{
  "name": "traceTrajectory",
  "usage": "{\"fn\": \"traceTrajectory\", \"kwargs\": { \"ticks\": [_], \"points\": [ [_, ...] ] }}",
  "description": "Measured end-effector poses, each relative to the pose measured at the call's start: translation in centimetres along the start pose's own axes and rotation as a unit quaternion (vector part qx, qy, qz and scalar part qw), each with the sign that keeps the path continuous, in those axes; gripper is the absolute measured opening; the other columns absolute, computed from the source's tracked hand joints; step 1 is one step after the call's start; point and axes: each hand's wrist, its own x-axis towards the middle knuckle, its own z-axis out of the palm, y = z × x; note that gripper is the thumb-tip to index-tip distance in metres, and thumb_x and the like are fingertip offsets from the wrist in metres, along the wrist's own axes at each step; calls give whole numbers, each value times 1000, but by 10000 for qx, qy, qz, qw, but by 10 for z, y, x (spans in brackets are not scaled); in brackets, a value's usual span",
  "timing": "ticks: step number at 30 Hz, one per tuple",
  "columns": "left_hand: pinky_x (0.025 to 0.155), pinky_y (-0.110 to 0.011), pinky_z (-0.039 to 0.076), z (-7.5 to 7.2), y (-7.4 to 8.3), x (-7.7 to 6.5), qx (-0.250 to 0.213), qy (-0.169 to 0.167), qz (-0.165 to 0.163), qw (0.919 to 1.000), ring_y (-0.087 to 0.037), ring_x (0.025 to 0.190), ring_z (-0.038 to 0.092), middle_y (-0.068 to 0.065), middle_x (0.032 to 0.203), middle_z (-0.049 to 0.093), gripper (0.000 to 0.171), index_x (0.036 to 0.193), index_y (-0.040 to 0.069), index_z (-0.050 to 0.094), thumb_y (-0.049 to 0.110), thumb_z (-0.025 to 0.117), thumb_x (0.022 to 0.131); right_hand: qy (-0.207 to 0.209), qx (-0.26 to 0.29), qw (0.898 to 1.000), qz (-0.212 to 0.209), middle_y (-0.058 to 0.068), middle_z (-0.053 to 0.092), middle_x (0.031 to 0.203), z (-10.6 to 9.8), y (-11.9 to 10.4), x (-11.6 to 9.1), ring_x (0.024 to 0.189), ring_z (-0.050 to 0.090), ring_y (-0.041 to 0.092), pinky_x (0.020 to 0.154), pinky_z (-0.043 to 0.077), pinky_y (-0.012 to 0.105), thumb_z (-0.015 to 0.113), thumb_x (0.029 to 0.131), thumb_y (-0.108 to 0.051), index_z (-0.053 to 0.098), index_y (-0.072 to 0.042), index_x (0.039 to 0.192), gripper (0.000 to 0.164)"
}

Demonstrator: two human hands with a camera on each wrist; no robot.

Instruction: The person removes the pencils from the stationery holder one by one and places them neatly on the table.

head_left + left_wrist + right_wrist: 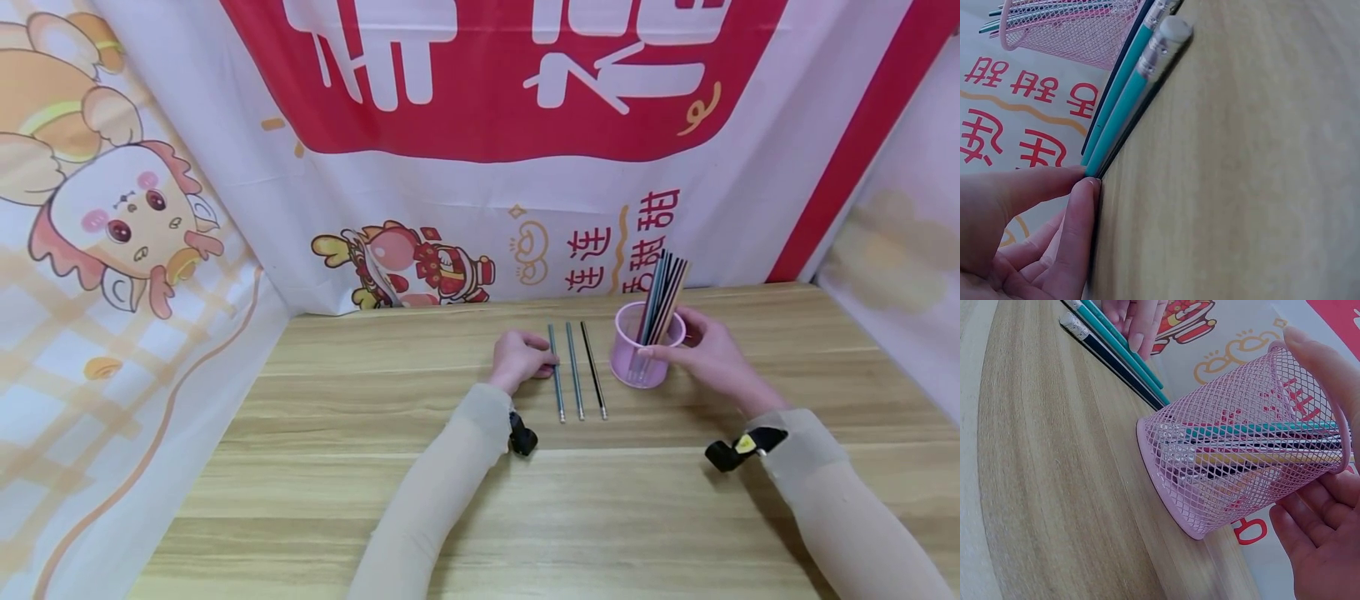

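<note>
My left hand (517,360) pinches the leftmost of three pencils, a teal pencil (1119,109), between thumb and fingertip. It lies on the table, its white eraser end toward me. Beside it lie a second teal pencil (574,371) and a black pencil (592,368), roughly parallel and slightly apart. My right hand (712,357) holds a pink mesh pencil cup (1241,425) from the right, thumb at the near side of the rim and fingers behind. The cup stands upright. Several pencils (663,296) lean in it, eraser ends down, teal, black and yellowish.
The wooden tabletop (562,517) reaches back to a printed cloth (450,183) with red and white characters, hanging just behind the pencils and cup. Another patterned cloth (217,400) covers the left side. Dark wrist cameras (522,435) are strapped at both cuffs.
</note>
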Motion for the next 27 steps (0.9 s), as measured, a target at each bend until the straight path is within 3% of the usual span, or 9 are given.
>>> {"fn": "traceTrajectory", "kwargs": {
  "ticks": [19, 27],
  "points": [
    [69, -29, 63, -7, 1, -2, -415, -82, -10, 9991, -26, 80, 74, -9, 87, 73, 35, 115, -5, 70, 2, 83, 84, -75, -33, 10000, -19, 23, 51, 145, -1, 1, 1, 130, 50, 37, 112, 39, 57, 82, 88, -37, 36, -4, 156, 88],
    [80, -41, 63, -15, 14, -7, -612, -149, 242, 9977, -34, 88, 74, -8, 92, 73, 33, 115, -1, 72, 9, 83, 86, -17, -81, 9999, -72, 20, 54, 142, -1, 1, 0, 127, 52, 33, 109, 43, 50, 84, 87, -36, 39, -5, 154, 86]
  ]
}}
